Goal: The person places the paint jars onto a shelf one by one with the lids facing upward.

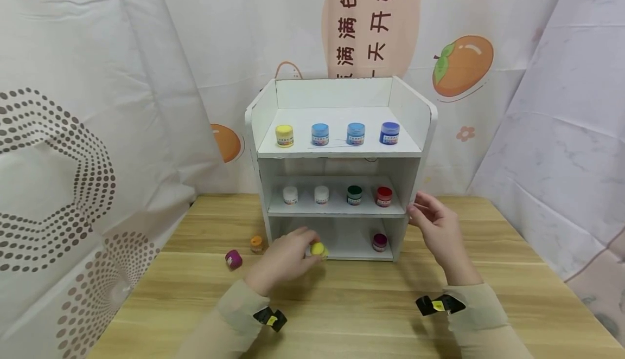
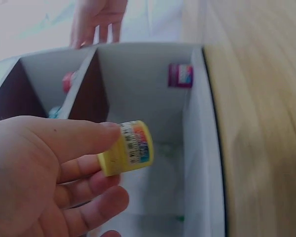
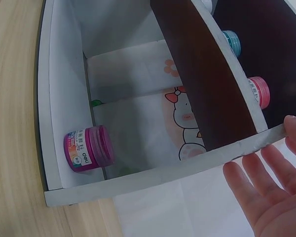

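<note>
My left hand [image 1: 285, 256] pinches a small yellow paint jar [image 2: 129, 150] between thumb and fingers, at the front of the white shelf's [image 1: 328, 216] bottom compartment. The left wrist view shows the jar tilted, its printed label in sight. With its fingers nearly straight, my right hand [image 1: 436, 228] touches the shelf's right side panel; its thumb [image 3: 295, 129] lies at the panel's front edge. A dark magenta paint jar [image 3: 89, 148] stands at the right end of the bottom compartment. Left of the shelf, an orange jar [image 1: 256, 244] and a purple jar [image 1: 233, 260] are on the table.
On the top level stand a yellow jar [image 1: 284, 136], two light blue jars [image 1: 320, 135] and a dark blue jar [image 1: 389, 133]. The middle level holds two white jars [image 1: 290, 195], a green jar [image 1: 354, 195] and a red jar [image 1: 384, 197]. A patterned curtain [image 1: 234, 39] hangs behind.
</note>
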